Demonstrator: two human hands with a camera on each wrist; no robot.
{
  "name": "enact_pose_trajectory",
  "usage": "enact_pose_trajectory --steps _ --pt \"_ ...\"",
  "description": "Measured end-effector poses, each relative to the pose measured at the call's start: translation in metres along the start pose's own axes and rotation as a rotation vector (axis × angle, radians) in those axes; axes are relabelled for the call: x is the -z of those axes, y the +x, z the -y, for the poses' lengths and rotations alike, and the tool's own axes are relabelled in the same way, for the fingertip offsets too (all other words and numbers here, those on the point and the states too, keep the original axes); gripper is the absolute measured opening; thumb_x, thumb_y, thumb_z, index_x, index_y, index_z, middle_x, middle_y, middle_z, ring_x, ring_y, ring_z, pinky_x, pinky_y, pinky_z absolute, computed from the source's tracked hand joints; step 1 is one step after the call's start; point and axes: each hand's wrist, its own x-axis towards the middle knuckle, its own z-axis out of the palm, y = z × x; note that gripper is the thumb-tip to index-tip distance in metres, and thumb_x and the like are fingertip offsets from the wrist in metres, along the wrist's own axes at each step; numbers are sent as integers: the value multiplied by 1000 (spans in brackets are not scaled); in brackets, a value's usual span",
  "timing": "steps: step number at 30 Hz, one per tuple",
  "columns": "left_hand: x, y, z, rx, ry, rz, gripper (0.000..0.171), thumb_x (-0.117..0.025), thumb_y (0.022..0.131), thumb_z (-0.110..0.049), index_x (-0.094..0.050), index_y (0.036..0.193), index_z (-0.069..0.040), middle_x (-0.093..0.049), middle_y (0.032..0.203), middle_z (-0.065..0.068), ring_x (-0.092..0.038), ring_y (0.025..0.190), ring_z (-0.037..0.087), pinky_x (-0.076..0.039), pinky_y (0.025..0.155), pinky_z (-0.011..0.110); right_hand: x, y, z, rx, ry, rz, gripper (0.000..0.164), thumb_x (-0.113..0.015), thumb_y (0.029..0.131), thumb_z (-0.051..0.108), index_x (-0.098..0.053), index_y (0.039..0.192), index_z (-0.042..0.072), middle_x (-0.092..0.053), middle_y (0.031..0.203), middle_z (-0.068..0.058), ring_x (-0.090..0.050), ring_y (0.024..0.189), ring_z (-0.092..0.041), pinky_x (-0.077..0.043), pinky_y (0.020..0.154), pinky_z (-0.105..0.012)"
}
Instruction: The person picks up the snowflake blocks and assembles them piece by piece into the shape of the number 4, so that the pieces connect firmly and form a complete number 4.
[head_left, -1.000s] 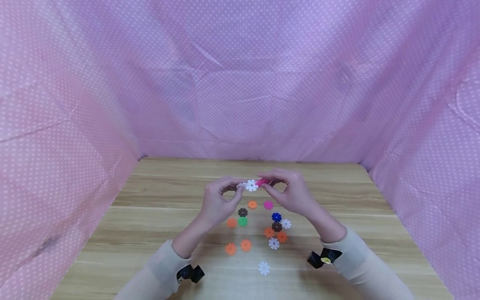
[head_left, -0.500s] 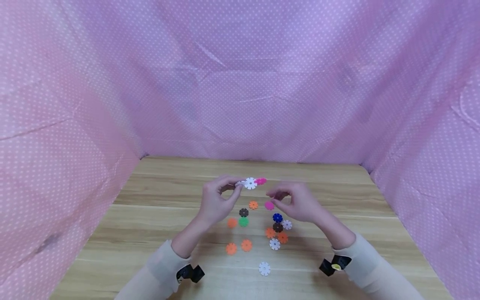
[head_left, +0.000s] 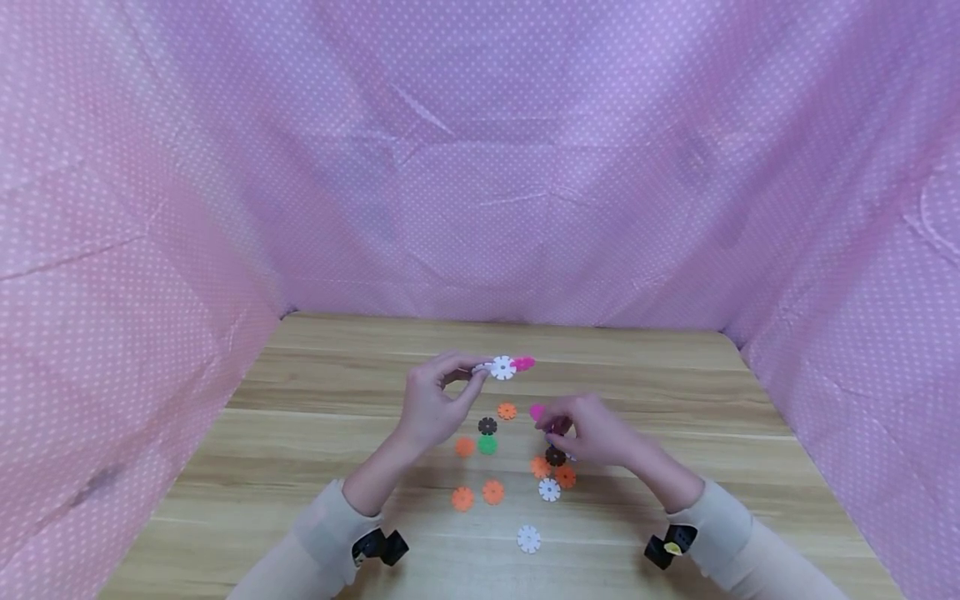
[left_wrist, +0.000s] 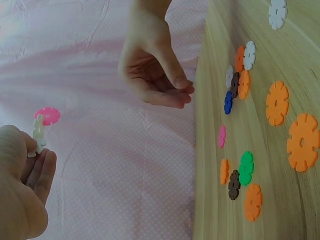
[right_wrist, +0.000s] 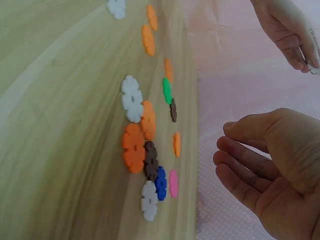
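My left hand (head_left: 437,402) pinches a white notched disc at one end of a joined chain of plastic snowflake discs. A white disc (head_left: 503,367) is in the chain's middle and a pink disc (head_left: 523,364) at its far end; the left wrist view shows this pink disc (left_wrist: 47,116) too. With loosely bent fingers and nothing held, my right hand (head_left: 592,429) hovers over the loose discs at the right. In the head view it hides most of the blue disc (right_wrist: 160,183) and a white disc (right_wrist: 149,201). A loose pink disc (head_left: 536,412) lies beside its fingertips.
Several orange discs, such as one orange disc (head_left: 492,492), lie flat on the wooden table (head_left: 300,467). A green disc (head_left: 487,445) lies by a brown disc (head_left: 487,426). One white disc (head_left: 528,539) lies nearer the front. Pink dotted cloth (head_left: 480,167) surrounds the table.
My right hand has let go of the chain's pink end and moved down toward the loose discs. My left hand stays about where it was, still holding the chain.
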Motion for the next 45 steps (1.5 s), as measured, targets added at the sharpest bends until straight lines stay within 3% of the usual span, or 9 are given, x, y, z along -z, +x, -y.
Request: enact_pose_trajectory --steps 8,17,26,33,41,45 --pt "-1 2 -1 1 -8 2 13 -75 95 5 -80 106 -1 -81 100 14 -78 86 26 -70 83 29 -8 -1 -4 7 -12 61 13 -76 94 2 -79 105 5 -77 91 -2 -67 81 -1 -66 72 -22" --pt "-1 1 0 7 11 19 14 -75 95 3 -80 106 -3 -81 100 11 -78 87 24 -70 84 28 -17 -1 -7 27 -102 126 13 -83 90 9 -80 103 11 -78 96 0 -64 81 -10 -58 71 -18" --pt "1 0 1 22 14 41 13 -76 96 0 -81 108 -5 -82 100 10 -78 87 23 -70 83 27 -25 4 -5 28 -163 151 13 -81 90 4 -81 101 11 -77 95 1 -62 80 -4 -57 70 -17" --pt "2 0 0 34 11 46 13 -76 96 0 -81 107 -4 -82 100 10 -78 88 22 -70 85 27 -30 4 -5 24 -187 160 16 -84 90 13 -81 106 10 -77 100 0 -61 82 -4 -56 69 -16" --pt "5 1 -3 42 8 40 13 -76 95 2 -80 107 -2 -81 102 12 -77 89 23 -70 84 27 -35 5 -5 -27 -72 135 19 -80 93 6 -66 101 15 -66 90 7 -56 78 -5 -54 67 -18" --pt "6 -1 -5 58 -3 42 14 -77 94 4 -79 106 0 -81 101 14 -77 88 24 -70 84 27 -33 5 -5 -38 2 61 15 -73 98 2 -65 102 15 -66 88 9 -57 77 -1 -58 67 -17"
